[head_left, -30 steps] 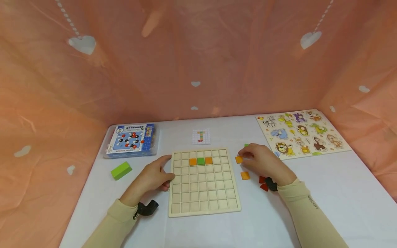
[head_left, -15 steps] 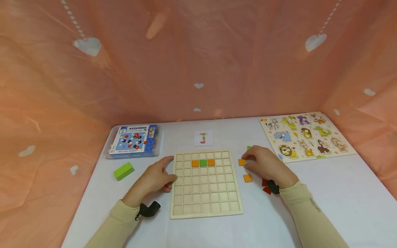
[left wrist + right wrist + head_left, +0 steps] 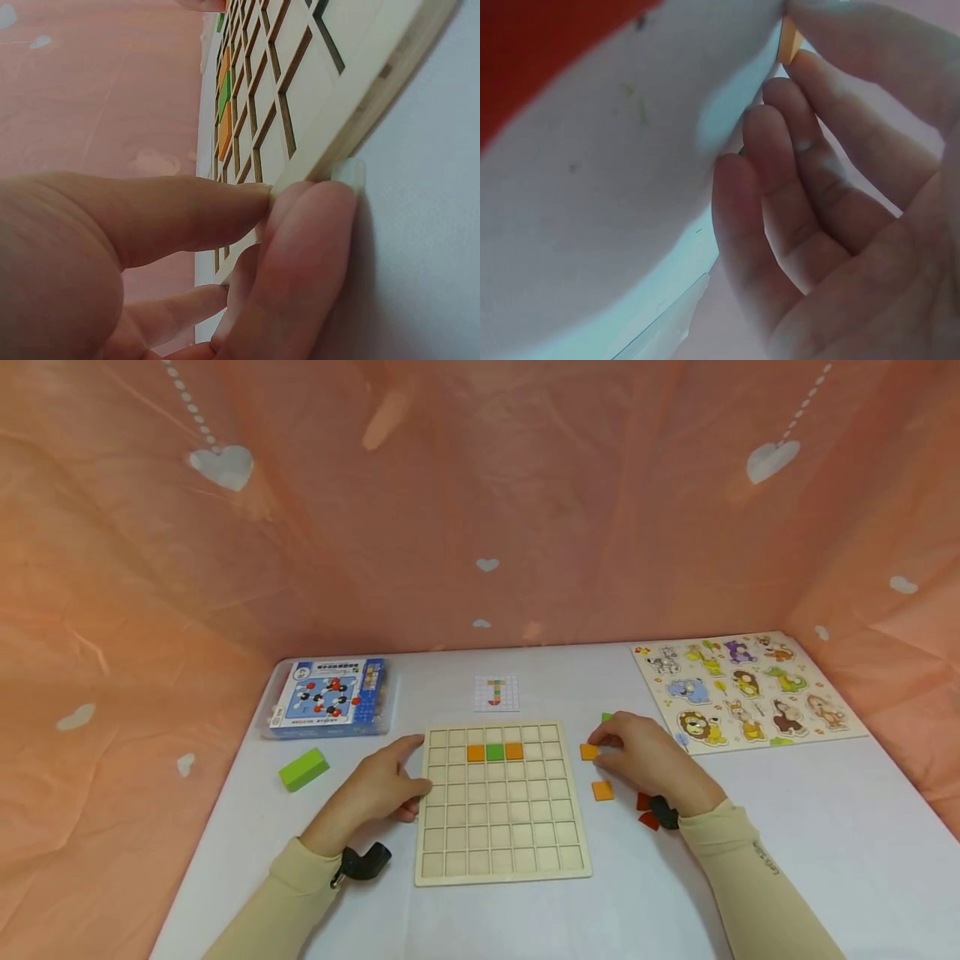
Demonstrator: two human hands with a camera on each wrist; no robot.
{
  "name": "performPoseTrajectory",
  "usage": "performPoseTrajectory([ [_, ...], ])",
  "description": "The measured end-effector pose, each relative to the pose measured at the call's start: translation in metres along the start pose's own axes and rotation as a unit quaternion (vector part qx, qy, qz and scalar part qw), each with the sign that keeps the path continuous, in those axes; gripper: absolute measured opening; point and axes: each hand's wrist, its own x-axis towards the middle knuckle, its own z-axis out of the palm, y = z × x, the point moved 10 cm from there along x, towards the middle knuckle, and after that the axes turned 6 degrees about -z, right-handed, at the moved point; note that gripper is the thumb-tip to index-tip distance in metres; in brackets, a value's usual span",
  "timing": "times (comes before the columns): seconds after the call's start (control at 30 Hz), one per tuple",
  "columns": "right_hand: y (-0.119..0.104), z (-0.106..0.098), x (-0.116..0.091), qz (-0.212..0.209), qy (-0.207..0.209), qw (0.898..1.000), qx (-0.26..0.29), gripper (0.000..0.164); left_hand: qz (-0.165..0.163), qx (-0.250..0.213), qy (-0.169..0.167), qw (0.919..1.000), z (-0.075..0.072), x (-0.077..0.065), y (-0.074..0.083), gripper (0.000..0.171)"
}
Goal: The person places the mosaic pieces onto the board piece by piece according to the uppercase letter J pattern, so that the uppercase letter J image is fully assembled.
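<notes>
In the head view, the whole scene is sitting slightly farther right in the frame than 1 second ago, while the left hand [image 3: 378, 783] is staying at the left edge of the board [image 3: 498, 838] and the right hand [image 3: 639, 753] is keeping its pinch on an orange tile [image 3: 588, 752] just beside the right edge. The board is showing pale wood ribbed into a 7 by 7 grid, with 3 flat square tiles [image 3: 495, 752] filling adjoining cells. 2 red pieces [image 3: 649, 820] are lying near the right wrist.

In the left wrist view, thumb and curled fingers are gripping the smooth rim, nearly closed.

In the right wrist view, thumb and index finger are nearly meeting around the thin tile; the other fingers are curling loosely.
</notes>
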Motion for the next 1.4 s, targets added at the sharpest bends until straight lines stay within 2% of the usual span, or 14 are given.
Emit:
performPoseTrajectory([
  [0.4,-0.005,-0.002,-0.001,-0.013,0.01,1.0,-0.008,0.014,0.004,-0.003,-0.005,1.0,0.0,0.002,-0.001,0.083],
  [0.57,-0.014,-0.002,0.001,-0.015,0.013,1.0,-0.003,0.015,0.005,-0.008,-0.007,0.9999,0.0,0.001,-0.001,0.083],
  [0.77,-0.04,0.006,0.015,-0.024,-0.001,1.0,0.013,0.017,0.005,-0.006,-0.006,1.0,0.0,0.001,0.0,0.083],
  [1.0,-0.076,0.028,0.032,-0.063,-0.009,0.998,0.007,0.019,0.004,-0.001,-0.005,1.0,0.0,0.002,0.0,0.083],
  [1.17,-0.1,0.045,0.037,-0.091,-0.02,0.996,-0.002,0.021,0.009,0.002,-0.006,0.9999,0.0,0.003,0.001,0.083],
  [1.4,-0.123,0.058,0.038,-0.133,-0.024,0.99,-0.031,0.012,0.008,-0.002,-0.005,1.0,-0.001,0.001,0.001,0.083],
])
